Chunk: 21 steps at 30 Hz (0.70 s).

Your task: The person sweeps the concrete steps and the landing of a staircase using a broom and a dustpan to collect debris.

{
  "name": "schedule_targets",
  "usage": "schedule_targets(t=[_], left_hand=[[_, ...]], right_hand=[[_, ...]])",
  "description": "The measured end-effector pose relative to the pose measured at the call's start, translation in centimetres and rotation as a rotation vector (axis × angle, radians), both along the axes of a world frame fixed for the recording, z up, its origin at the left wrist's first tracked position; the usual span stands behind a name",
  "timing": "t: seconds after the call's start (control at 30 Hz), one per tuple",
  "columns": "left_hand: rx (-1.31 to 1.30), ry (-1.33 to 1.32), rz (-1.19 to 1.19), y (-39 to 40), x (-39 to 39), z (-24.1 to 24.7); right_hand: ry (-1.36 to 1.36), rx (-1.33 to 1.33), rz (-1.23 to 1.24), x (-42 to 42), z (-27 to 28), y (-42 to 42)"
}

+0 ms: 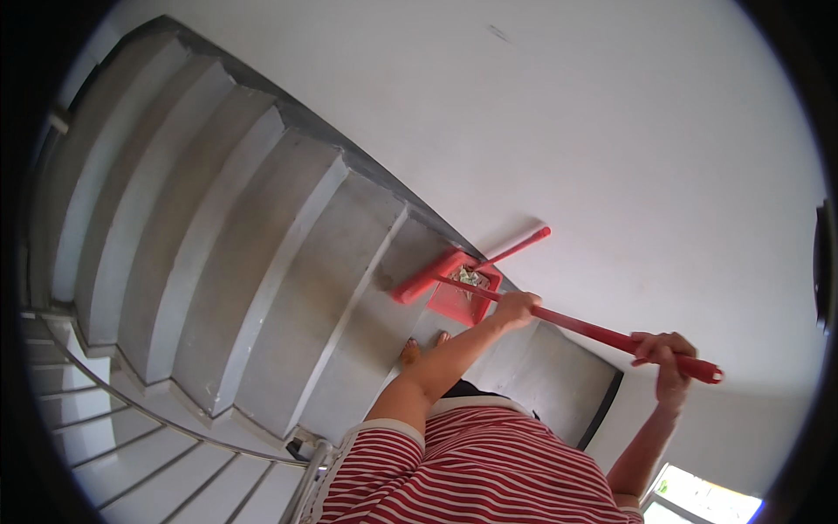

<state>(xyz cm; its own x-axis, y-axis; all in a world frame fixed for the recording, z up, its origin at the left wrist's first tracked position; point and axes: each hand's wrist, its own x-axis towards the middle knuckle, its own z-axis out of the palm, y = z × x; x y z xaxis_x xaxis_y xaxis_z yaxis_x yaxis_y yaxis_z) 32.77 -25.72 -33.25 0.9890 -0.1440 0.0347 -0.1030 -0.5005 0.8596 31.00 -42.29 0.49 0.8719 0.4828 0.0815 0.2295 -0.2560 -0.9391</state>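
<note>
My left hand (519, 310) is wrapped around the middle of the red handle (582, 325) of a broom. Close to the handle's top end, my right hand (666, 360) also grips it. The handle slants down to the red broom head (425, 278), which is low over the grey landing beside a red dustpan (453, 306). Scraps of litter (468, 278) lie in the dustpan. Its own red upright handle (517, 247) leans towards the wall, and neither hand touches it. The broom's bristles cannot be made out.
Curved grey concrete steps (262, 216) fan out on the left. A metal railing (177, 426) borders them at the lower left. The white wall (622, 164) with a dark skirting (366, 154) runs along the other side. My bare feet (411, 352) stand close to the dustpan. A window (704, 498) shows at lower right.
</note>
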Motion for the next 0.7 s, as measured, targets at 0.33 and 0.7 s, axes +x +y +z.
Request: schedule_targets(t=[0.33,0.7], left_hand=[[-0.065,-0.233,0.174,1.6,-5.4,8.9],[-0.131,-0.144,0.21,-0.9,-3.0,-0.2]], right_hand=[[-0.141,0.094,0.298,-3.7,4.7,-2.5],[0.126,0.034,-0.124,-2.8,-1.1,-2.4]])
